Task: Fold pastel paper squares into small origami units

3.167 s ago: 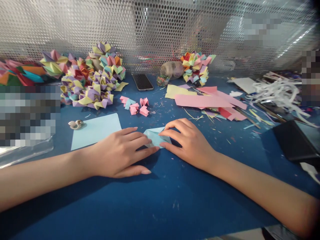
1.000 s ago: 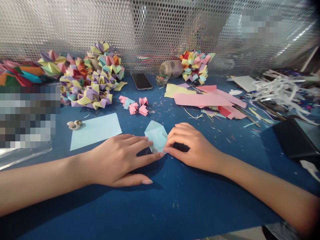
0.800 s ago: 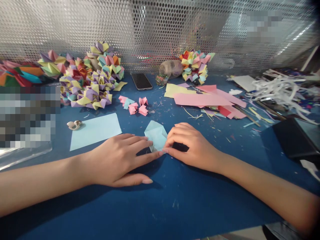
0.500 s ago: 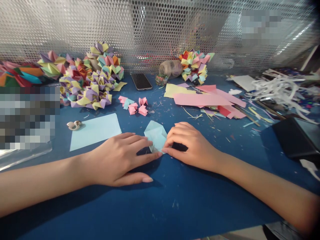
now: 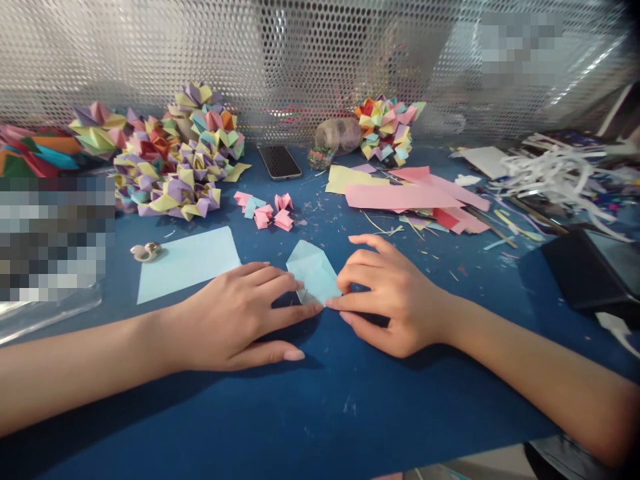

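A small folded piece of light blue paper (image 5: 311,267) lies flat on the blue table between my hands. My left hand (image 5: 245,313) rests palm down with its fingers stretched, the fingertips on the paper's left and near edge and the thumb apart. On the other side, my right hand (image 5: 395,297) touches the near right edge with its index fingertip; its fingers are bent and spread, with the thumb just below. Left of the paper lies a light blue sheet (image 5: 190,260), partly behind my left hand, with a ring (image 5: 145,251) on its left edge.
Small folded pink and blue pieces (image 5: 264,211) lie beyond the paper. Colourful origami clusters (image 5: 175,167) stand at the back left, near a phone (image 5: 279,162). Pink and yellow paper strips (image 5: 405,197) lie at right, with white shreds (image 5: 555,167) and a black device (image 5: 595,270) farther right.
My right hand has opened its fingers and shifted slightly right; its index fingertip now presses the paper's near edge and the thumb is off it. My left hand stays in place.
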The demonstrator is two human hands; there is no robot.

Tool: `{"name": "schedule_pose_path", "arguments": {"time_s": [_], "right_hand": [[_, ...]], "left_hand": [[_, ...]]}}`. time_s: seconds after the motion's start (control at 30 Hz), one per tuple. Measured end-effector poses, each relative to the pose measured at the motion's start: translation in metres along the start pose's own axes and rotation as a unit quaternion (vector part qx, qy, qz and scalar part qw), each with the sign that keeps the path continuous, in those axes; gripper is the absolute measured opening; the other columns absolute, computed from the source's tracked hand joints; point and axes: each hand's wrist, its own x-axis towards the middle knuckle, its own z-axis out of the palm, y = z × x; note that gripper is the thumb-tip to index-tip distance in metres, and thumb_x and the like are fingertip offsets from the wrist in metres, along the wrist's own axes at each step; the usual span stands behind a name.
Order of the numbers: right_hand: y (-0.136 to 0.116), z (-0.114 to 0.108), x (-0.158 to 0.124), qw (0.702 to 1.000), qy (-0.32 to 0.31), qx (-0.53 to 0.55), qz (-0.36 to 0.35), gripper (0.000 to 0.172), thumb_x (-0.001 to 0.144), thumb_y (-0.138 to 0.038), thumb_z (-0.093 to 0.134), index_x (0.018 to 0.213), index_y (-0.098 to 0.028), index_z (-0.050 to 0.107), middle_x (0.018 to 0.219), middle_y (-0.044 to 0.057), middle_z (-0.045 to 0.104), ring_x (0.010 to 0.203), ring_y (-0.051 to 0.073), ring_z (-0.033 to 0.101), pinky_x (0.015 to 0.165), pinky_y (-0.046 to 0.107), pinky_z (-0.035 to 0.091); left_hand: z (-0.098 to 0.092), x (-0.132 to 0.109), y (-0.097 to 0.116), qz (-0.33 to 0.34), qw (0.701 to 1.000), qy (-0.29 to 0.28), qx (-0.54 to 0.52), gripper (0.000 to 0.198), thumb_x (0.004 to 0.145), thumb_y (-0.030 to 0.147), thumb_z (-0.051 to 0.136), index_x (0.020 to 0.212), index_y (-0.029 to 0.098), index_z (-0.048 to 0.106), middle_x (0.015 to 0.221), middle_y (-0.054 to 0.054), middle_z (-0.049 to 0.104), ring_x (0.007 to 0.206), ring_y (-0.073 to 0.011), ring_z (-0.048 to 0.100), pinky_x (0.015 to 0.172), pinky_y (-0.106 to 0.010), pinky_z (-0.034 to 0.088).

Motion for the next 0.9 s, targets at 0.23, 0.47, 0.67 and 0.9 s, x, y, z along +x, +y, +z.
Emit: {"name": "schedule_pose_path", "arguments": {"time_s": [0.23,0.47,0.67,0.9], "right_hand": [[0.0,-0.005,-0.002,0.998,-0.001,-0.044,-0.05,0.015,0.08,-0.021,0.054,0.08,-0.019,0.069,0.077,0.001,0.064,0.074,0.016,0.054,0.1,0.05,0.034],[0.002,0.0,-0.002,0.999,0.01,-0.033,-0.025,0.012,0.082,-0.023,0.057,0.076,-0.019,0.067,0.076,0.001,0.064,0.074,0.015,0.054,0.1,0.049,0.035],[0.006,0.01,-0.001,0.999,0.009,-0.025,0.04,0.019,0.085,-0.036,0.059,0.085,-0.018,0.065,0.084,0.003,0.064,0.081,0.016,0.056,0.101,0.047,0.034],[0.004,0.016,0.002,0.997,0.023,-0.033,0.06,0.017,0.089,-0.025,0.054,0.08,-0.018,0.067,0.082,0.003,0.062,0.079,0.015,0.055,0.1,0.046,0.034]], "left_hand": [[0.0,0.0,0.001,0.001,1.0,0.003,0.001,0.052,0.092,0.054,0.036,0.135,0.025,0.045,0.115,-0.013,0.057,0.095,-0.0282,0.058,0.082,-0.049,0.051],[0.001,-0.001,0.0,0.01,1.0,0.016,0.006,0.053,0.091,0.054,0.039,0.134,0.024,0.046,0.119,-0.012,0.059,0.099,-0.0296,0.06,0.087,-0.05,0.05],[-0.002,-0.005,-0.009,0.043,0.998,0.046,-0.019,0.051,0.093,0.047,0.041,0.127,0.009,0.049,0.123,-0.014,0.062,0.11,-0.028,0.06,0.099,-0.045,0.044],[-0.004,-0.003,-0.016,0.066,0.996,0.043,-0.041,0.041,0.094,0.042,0.042,0.12,0.012,0.054,0.125,-0.011,0.062,0.114,-0.0269,0.059,0.099,-0.043,0.045]]}}
